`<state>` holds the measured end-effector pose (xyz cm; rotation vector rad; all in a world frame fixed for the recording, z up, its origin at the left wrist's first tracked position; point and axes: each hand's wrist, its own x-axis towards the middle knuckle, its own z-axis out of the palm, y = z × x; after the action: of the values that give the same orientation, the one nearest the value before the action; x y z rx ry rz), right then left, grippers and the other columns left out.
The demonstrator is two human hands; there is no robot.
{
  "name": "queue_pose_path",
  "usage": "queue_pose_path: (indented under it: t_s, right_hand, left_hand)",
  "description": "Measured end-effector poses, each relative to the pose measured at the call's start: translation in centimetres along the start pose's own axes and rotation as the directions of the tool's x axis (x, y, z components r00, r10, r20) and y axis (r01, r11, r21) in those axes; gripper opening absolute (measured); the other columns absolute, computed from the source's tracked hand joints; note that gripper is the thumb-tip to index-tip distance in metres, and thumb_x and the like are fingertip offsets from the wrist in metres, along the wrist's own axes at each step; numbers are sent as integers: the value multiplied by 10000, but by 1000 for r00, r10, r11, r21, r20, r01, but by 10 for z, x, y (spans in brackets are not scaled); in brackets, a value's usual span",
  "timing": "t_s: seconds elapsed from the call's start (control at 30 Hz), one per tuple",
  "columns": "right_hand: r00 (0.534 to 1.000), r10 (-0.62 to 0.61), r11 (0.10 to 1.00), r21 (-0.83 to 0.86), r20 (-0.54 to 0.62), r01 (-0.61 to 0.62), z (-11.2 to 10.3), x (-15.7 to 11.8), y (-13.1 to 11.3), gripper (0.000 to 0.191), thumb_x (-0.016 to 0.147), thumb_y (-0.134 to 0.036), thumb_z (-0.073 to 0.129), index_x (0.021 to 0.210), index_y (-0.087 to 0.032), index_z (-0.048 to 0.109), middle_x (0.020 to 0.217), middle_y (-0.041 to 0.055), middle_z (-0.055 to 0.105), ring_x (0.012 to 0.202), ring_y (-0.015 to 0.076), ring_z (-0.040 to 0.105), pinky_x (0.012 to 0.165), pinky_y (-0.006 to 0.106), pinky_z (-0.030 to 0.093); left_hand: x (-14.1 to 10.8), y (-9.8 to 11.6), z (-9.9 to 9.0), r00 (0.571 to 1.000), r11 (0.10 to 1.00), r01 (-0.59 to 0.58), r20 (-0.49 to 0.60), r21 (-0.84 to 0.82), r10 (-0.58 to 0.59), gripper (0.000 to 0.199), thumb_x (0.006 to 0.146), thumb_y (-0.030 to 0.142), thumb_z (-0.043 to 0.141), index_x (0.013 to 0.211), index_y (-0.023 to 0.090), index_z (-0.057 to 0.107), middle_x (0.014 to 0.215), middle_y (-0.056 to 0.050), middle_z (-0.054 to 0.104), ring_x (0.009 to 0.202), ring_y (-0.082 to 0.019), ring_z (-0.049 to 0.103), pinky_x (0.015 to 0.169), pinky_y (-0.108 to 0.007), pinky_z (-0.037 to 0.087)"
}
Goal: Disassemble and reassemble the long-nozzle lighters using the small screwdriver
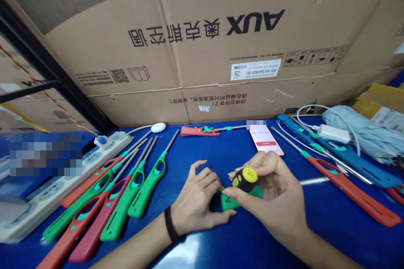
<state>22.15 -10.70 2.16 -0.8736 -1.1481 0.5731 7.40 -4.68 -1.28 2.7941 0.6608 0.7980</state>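
My right hand [277, 193] grips a screwdriver [248, 176] by its stubby black and yellow handle, end cap toward me. Its shaft and tip are hidden. Beneath it lies a green long-nosed lighter [229, 202], flat on the blue table, mostly covered by my hands. A metal tube [315, 181] sticks out to the right from behind my right hand, apparently this lighter's barrel. My left hand [198, 201], with a dark band at the wrist, holds the lighter's left end between curled fingers and thumb.
Several red and green lighters [126, 201] lie on the left, beside a white power strip [47, 193]. Blue and red lighters [353, 193] lie at right, near a white adapter [333, 133]. A phone [267, 139] and red lighter [198, 131] lie before the large cardboard box [189, 67].
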Motion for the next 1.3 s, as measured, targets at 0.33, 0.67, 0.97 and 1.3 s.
queue_pose_path:
  t_s: [0.33,0.67,0.97,1.3]
  right_hand:
    - [881,156,968,106,446,-226,-13,-5,3,172,948,-394,398,1061,-285,468,882,14,510,738,138,525,684,299,486]
    - [870,130,978,84,476,-192,-13,11,-11,207,928,-395,450,1052,-284,573,1191,70,536,1263,210,393,969,369,431]
    - [926,139,957,192,351,-217,2,4,-11,116,869,-312,586,974,-263,588,1165,43,538,1066,165,581,870,293,512]
    - [980,138,963,210,146,-167,10,3,-3,183,871,-265,581,847,-250,401,867,-34,517,614,79,515,557,231,470]
  left_hand:
    - [-1,-3,1,999,999,24,25,-26,-24,296,712,454,665,820,186,602,786,-30,645,819,-209,594,1017,-503,268]
    - [0,-3,0,997,999,18,78,-41,-14,402,701,458,670,1008,205,613,887,-52,673,913,-259,587,1010,-539,278]
    - [-3,-3,5,998,996,17,66,-91,-11,381,697,360,674,1043,230,584,1037,-40,670,937,-250,589,1016,-549,265]
    - [-1,1,2,997,992,77,27,-97,-75,312,693,452,694,799,188,567,768,-6,640,790,-195,595,1002,-508,289]
